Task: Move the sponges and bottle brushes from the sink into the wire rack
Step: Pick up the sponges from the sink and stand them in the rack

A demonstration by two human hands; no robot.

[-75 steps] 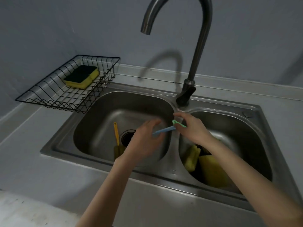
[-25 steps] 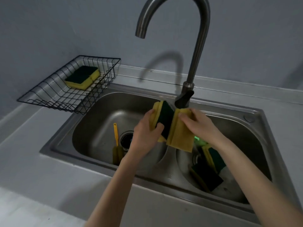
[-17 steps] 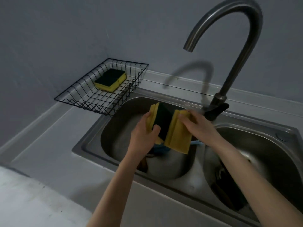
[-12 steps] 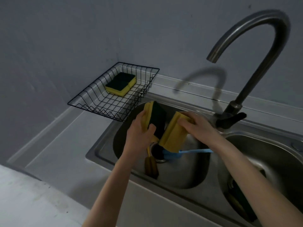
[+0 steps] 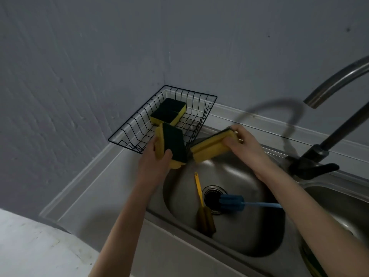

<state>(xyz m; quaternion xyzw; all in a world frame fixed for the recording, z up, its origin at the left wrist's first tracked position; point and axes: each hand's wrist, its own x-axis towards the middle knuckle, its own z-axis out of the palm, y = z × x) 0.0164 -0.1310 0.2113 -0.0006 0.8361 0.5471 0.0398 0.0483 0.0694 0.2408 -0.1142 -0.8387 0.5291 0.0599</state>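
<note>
My left hand point(image 5: 154, 158) grips a yellow sponge with a dark green pad point(image 5: 171, 145), held on edge at the near corner of the black wire rack point(image 5: 127, 134). My right hand point(image 5: 242, 142) holds a second yellow sponge point(image 5: 211, 147) just right of it, over the sink's rim. One yellow and green sponge point(image 5: 168, 110) lies inside the rack. A yellow-handled brush point(image 5: 201, 204) and a blue bottle brush point(image 5: 232, 202) lie in the left basin point(image 5: 239, 236) by the drain.
The rack stands on the grey counter in the wall corner, left of the sink. A curved steel faucet point(image 5: 329, 140) rises at the right. The right basin point(image 5: 339, 206) shows at the frame's right edge, with something dark and yellow at its bottom.
Both hands carried their sponges up and left from over the basin to the rack's near edge. The sponges have moved apart. The view has swung left.
</note>
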